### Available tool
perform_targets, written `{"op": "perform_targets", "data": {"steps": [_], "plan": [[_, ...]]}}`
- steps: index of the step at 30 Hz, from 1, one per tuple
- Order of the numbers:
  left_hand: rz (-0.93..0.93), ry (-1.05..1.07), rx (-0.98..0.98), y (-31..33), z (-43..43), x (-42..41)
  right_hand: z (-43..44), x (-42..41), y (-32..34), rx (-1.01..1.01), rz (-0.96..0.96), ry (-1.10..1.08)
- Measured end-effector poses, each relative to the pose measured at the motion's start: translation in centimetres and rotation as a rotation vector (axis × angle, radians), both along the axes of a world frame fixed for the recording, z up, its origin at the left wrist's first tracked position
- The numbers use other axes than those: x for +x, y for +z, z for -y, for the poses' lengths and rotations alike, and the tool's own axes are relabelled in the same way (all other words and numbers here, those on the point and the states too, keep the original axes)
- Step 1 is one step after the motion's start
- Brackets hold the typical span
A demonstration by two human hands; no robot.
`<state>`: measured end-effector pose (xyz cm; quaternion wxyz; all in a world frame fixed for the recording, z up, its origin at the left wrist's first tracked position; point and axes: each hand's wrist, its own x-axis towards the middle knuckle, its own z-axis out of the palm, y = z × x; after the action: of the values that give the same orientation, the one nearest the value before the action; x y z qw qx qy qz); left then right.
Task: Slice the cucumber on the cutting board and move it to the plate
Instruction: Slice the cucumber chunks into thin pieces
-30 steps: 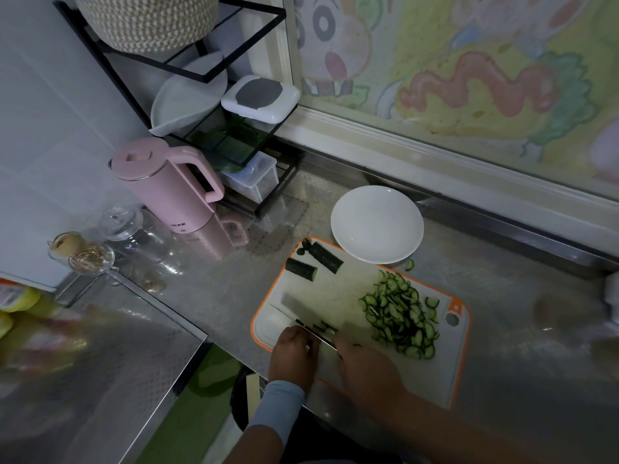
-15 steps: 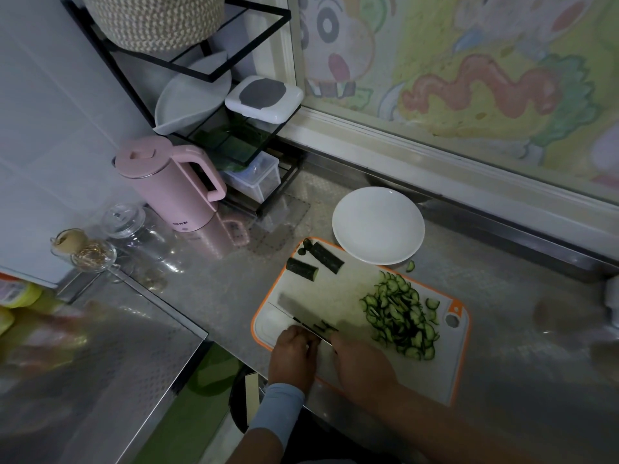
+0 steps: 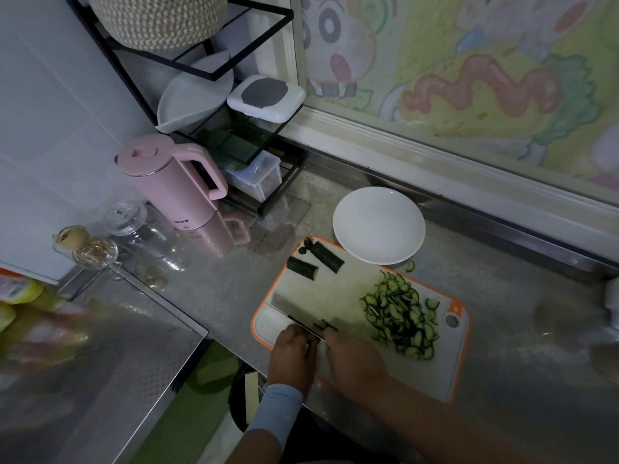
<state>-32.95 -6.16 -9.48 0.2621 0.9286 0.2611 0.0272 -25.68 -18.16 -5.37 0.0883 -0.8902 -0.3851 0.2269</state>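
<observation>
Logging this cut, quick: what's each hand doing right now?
Left hand: fingers curled, holding the cucumber piece beside the blade.
Right hand: grips the knife.

Slice pile [image 3: 400, 316] before plate [image 3: 378, 226]

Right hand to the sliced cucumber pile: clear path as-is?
Probably yes: only bare cutting board lies between the right hand and the slice pile, though that hand grips the knife.

A home kitchen: steel counter [image 3: 502, 296], pink kettle [image 3: 167, 182], dish rack [image 3: 214, 105], cutting board [image 3: 449, 373].
</observation>
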Motion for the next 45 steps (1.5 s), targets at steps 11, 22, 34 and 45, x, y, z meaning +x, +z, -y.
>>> {"op": "perform_targets", "data": {"steps": [11, 22, 34, 45], "plan": [[-0.051, 0.064, -0.034, -0.2, 0.1, 0.1, 2.0, -0.5, -0.1, 0.014, -0.008, -0.040], [-0.026, 0.134, -0.107, 0.7, 0.2, 0.0, 0.9, -0.5, 0.4, -0.009, 0.049, -0.013], [-0.066, 0.016, -0.042, 1.9, 0.5, -0.2, 0.8, -1.0, 0.2, 0.018, 0.097, 0.003], [-0.070, 0.083, -0.048, 1.6, 0.1, -0.2, 1.8, -1.5, 0.3, 0.012, 0.086, -0.034]]}}
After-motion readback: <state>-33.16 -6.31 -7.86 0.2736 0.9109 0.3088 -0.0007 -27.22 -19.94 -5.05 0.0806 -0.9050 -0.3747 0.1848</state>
